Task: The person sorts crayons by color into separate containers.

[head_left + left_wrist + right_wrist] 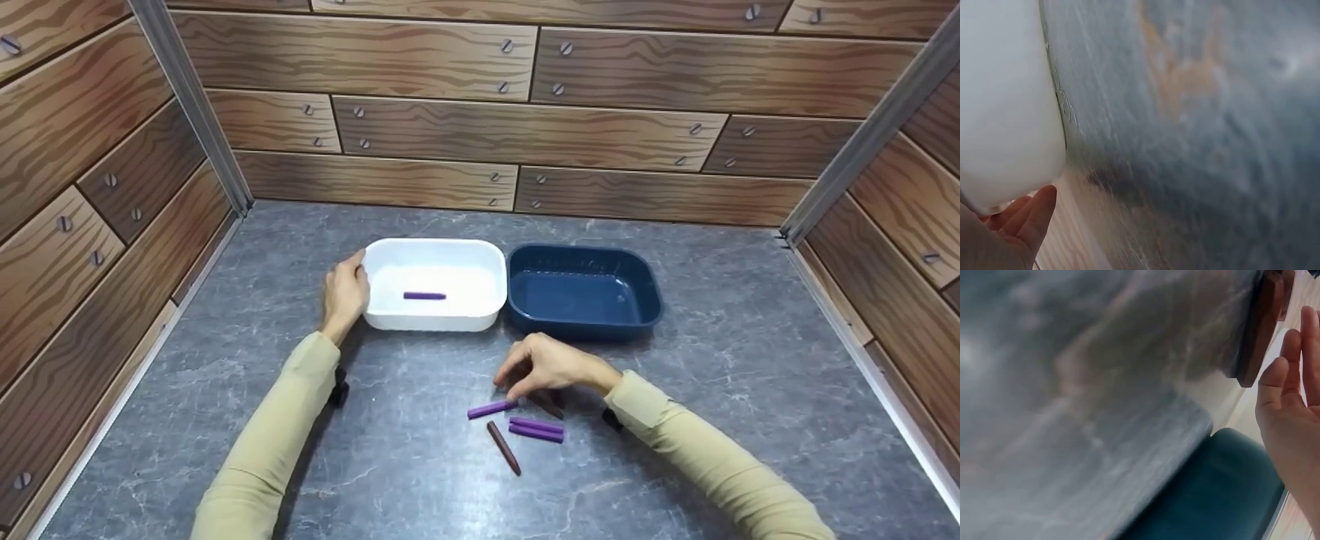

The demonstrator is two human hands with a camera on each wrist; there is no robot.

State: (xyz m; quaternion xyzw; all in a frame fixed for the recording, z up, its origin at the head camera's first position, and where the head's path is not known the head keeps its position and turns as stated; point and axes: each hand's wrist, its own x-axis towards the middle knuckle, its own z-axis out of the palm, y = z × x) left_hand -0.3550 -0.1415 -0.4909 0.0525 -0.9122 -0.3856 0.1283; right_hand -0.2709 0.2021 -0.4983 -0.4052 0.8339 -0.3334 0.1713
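My left hand (346,294) rests against the left end of a white plastic container (435,322), its fairly straight fingers touching the outer wall. A purple crayon (424,296) lies inside that container. Over a small group of crayons hovers my right hand (551,364), thumb and fingers apart, with nothing seen between them. Its thumb tip is by the end of a purple crayon (487,410). Nearby lie a pair of purple crayons (536,430) side by side and a brown crayon (503,448). Another brown crayon (553,409) is partly hidden under the right hand.
A dark blue container (585,330) stands immediately right of the white one, just beyond the right hand. Both sit on a grey marbled tabletop (405,480). Wood-patterned panels (435,124) enclose the back and sides.
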